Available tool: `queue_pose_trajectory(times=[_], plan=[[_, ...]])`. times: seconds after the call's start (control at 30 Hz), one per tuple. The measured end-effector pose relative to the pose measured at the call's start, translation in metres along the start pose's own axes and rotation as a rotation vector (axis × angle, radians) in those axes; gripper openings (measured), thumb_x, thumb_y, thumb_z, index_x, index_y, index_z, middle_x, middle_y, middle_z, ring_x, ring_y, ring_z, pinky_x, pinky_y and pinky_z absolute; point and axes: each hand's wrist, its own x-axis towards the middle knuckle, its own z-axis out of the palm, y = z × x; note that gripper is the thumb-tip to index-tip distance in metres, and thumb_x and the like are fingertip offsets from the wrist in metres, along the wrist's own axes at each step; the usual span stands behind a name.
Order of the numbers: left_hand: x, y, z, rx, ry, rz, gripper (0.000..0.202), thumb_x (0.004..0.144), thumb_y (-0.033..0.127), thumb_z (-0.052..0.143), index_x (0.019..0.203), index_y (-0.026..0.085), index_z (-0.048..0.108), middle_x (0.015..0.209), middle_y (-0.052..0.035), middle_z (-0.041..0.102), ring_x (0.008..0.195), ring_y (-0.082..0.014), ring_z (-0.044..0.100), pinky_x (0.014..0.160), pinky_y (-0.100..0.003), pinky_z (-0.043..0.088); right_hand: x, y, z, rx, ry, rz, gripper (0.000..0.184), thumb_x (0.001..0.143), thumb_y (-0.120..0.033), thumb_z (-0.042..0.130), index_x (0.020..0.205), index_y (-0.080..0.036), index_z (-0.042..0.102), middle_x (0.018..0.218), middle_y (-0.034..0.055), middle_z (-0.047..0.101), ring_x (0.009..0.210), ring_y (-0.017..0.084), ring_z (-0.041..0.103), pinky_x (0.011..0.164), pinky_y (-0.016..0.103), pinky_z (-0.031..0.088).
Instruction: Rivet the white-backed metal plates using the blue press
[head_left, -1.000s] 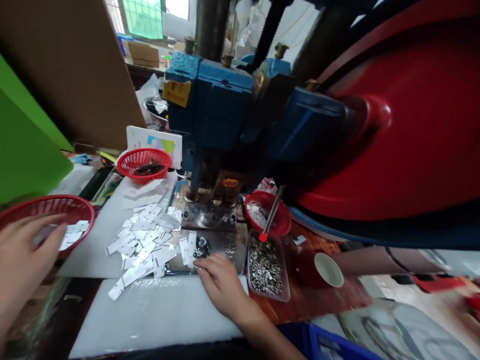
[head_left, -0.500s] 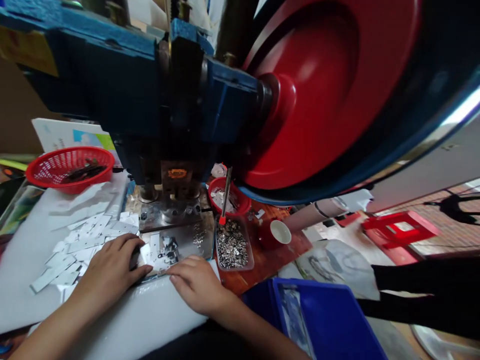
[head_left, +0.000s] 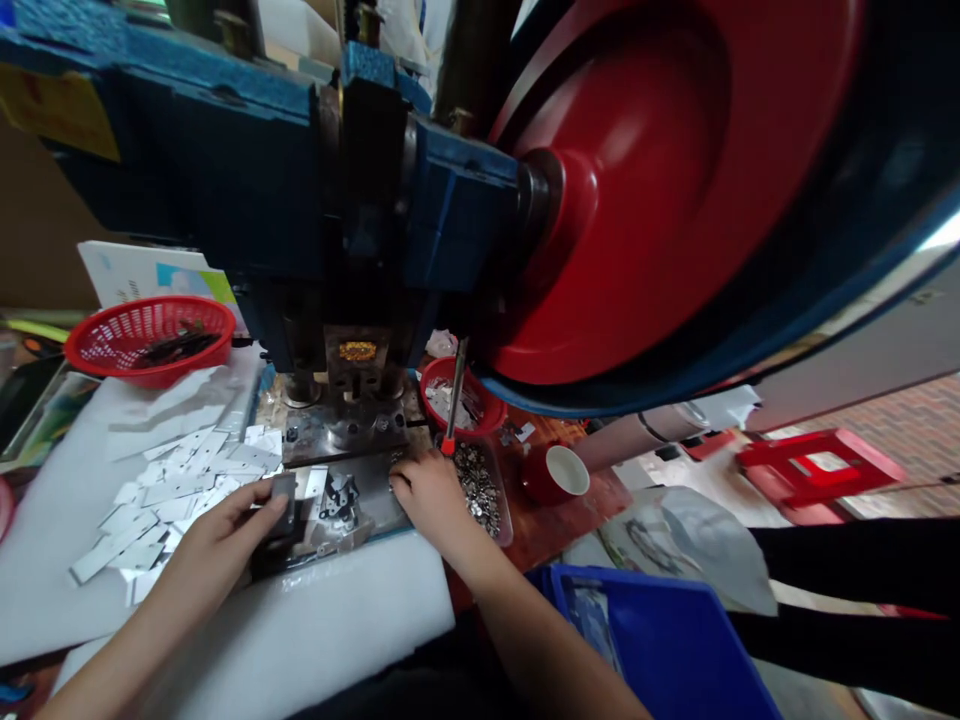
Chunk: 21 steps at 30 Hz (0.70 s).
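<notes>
My left hand [head_left: 236, 530] grips a small dark grey block [head_left: 282, 497] between thumb and fingers, at the left of the press's metal bed plate [head_left: 379, 490]. Close by on the plate lie a pale flat strip [head_left: 316, 482] and a cluster of small shiny metal parts [head_left: 340, 500]. My right hand [head_left: 431, 497] rests at the plate's right side, fingertips bent down and together where tiny metal pieces lie. Whatever is under those fingertips is hidden. Beside that hand, a clear tray [head_left: 504, 512] of small metal parts is partly covered by it.
A blue press [head_left: 225, 180] with a big red flywheel [head_left: 637, 200] looms above. Left lie many flat metal strips [head_left: 180, 480] and a red basket [head_left: 105, 340]. A red bowl [head_left: 499, 412], a red mug [head_left: 541, 480] and a blue bin [head_left: 675, 620] are to the right.
My right hand has moved right and away from me, from the plate's front edge to the tiny pieces. My left hand has shifted slightly, and the dark block now shows in it.
</notes>
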Motion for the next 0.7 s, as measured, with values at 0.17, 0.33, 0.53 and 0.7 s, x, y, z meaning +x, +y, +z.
queue_pose_trajectory(times=[0.17, 0.33, 0.53, 0.7], plan=[[-0.007, 0.017, 0.011, -0.593, -0.006, -0.343, 0.023, 0.074, 0.029, 0.068, 0.094, 0.021, 0.058, 0.094, -0.0049, 0.069, 0.081, -0.0193, 0.069, 0.062, -0.025, 0.058, 0.012, -0.010, -0.003, 0.073, 0.051, -0.047, 0.014, 0.087, -0.020, 0.053, 0.084, -0.021, 0.067, 0.088, 0.0042, 0.064, 0.087, 0.019, 0.056, 0.079, 0.031, 0.040], [-0.010, 0.030, 0.016, -0.858, -0.122, -0.412, 0.019, 0.086, 0.020, 0.052, 0.104, 0.016, 0.054, 0.106, -0.0153, 0.069, 0.095, -0.0252, 0.068, 0.070, -0.027, 0.060, 0.054, -0.028, -0.005, 0.252, 0.217, -0.108, 0.018, 0.091, -0.017, 0.047, 0.087, -0.020, 0.064, 0.090, 0.0046, 0.062, 0.091, 0.018, 0.054, 0.084, 0.029, 0.040], [-0.011, 0.040, 0.012, -0.985, -0.227, -0.442, 0.020, 0.090, 0.016, 0.045, 0.108, 0.010, 0.052, 0.101, -0.0200, 0.069, 0.090, -0.0256, 0.070, 0.067, -0.024, 0.060, 0.096, -0.041, -0.003, 0.282, 0.231, -0.032, 0.013, 0.083, -0.019, 0.058, 0.093, -0.018, 0.066, 0.096, 0.0069, 0.062, 0.096, 0.021, 0.055, 0.088, 0.032, 0.041], [-0.011, 0.043, 0.011, -0.996, -0.277, -0.417, 0.025, 0.090, 0.015, 0.044, 0.111, 0.004, 0.052, 0.102, -0.0232, 0.068, 0.087, -0.0261, 0.070, 0.064, -0.022, 0.060, 0.099, -0.038, -0.002, 0.363, 0.210, -0.037, 0.012, 0.081, -0.016, 0.060, 0.090, -0.018, 0.068, 0.093, 0.0064, 0.063, 0.095, 0.021, 0.057, 0.086, 0.031, 0.043]])
